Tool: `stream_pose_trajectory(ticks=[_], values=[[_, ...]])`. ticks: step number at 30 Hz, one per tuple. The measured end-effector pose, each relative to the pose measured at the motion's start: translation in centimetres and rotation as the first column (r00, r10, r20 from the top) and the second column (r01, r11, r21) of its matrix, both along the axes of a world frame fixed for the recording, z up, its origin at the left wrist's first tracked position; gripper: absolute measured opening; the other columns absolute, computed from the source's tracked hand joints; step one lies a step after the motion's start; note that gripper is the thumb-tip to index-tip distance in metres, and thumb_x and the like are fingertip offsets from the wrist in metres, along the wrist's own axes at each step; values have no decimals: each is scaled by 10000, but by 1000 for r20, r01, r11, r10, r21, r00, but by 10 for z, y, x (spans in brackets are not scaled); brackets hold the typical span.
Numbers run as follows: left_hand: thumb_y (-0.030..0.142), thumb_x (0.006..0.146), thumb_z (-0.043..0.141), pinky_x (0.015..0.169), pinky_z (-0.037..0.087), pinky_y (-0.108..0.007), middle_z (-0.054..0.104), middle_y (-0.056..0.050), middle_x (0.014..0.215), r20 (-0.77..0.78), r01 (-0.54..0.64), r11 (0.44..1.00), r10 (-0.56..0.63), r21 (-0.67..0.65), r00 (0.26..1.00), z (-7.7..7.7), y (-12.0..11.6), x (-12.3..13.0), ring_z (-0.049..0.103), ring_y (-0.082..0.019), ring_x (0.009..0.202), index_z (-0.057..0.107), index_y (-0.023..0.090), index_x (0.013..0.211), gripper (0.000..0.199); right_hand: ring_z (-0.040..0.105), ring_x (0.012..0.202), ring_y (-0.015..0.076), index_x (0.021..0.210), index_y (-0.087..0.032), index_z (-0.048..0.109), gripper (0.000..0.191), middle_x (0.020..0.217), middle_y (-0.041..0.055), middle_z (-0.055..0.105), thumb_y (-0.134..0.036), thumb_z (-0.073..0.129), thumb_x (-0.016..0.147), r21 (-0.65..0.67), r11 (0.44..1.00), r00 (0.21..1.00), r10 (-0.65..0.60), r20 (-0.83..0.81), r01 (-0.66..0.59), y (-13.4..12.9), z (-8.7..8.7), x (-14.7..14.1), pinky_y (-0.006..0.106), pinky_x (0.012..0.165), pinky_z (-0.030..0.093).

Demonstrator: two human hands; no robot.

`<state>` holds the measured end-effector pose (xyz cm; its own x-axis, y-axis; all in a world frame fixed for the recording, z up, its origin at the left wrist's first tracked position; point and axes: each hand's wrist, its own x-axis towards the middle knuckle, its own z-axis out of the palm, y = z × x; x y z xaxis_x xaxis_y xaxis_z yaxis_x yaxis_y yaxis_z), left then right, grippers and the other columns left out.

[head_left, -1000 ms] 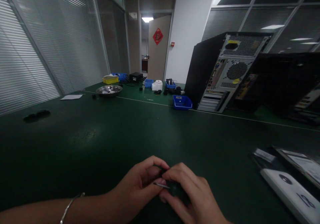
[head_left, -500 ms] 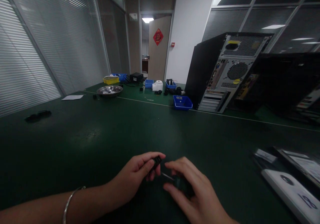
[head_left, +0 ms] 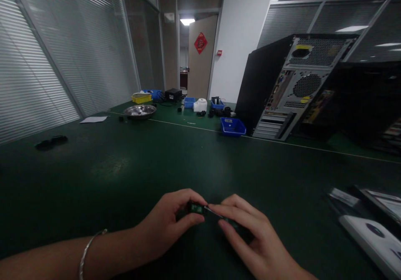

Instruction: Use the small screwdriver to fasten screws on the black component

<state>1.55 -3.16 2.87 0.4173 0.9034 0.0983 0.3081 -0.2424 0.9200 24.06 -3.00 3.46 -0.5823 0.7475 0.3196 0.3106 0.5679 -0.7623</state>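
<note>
Near the bottom centre, my left hand (head_left: 175, 221) pinches a small dark part with a green circuit board (head_left: 197, 208) between thumb and fingers. My right hand (head_left: 250, 230) is closed on a thin metal tool (head_left: 213, 212), whose shaft points left and whose tip is at the right end of the small part. Whether the tip touches the part cannot be made out. The tool's handle is mostly hidden by my right fingers. Both hands are over the dark green table (head_left: 163, 159).
A white box (head_left: 369, 238) and a drive-like metal unit (head_left: 385, 205) lie at the right. Farther back stand a computer case (head_left: 282, 88), a blue tray (head_left: 232, 127) and a metal bowl (head_left: 140, 112). Dark glasses-like objects (head_left: 52, 142) lie at the left.
The small part has been turned in my left hand, so its green board now shows. My right fingers have closed in on the tool, and its tip is nearer the part. The view has shifted slightly.
</note>
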Motion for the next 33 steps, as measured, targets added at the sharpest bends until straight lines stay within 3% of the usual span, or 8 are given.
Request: stream_pose_trajectory(ticks=[9,14,22,33], values=[[193,823,712,866,518,-342,748,-56,1017,31,5,994,-9,107,999,3,1,0,676,-217,954,728,231,1053,233,635,805,184,1185,-258,669,331,953,61,614,-131,499,931,23,1000,998,-17,69,15,-1,-2,1,299,698,531],[205,829,710,808,526,-321,762,-56,970,-16,4,993,-2,122,1000,3,-1,0,693,-207,889,736,227,1058,231,641,818,190,1162,-247,678,305,960,64,624,-133,525,924,-11,999,997,-32,71,33,0,-3,0,300,705,533],[235,808,729,663,507,-271,714,-30,825,111,10,998,-3,-65,994,-4,-1,2,645,-157,696,757,217,1017,212,658,801,184,1018,-217,733,235,883,52,666,-97,582,884,-70,996,998,-50,-49,47,-1,-4,-5,278,683,508],[143,743,759,648,496,-254,673,-10,786,337,24,964,70,-265,939,-4,0,8,623,-123,650,783,196,932,197,674,777,193,956,-198,755,198,846,65,698,-98,610,865,-88,994,990,-78,-116,68,-2,-5,-8,280,679,501]])
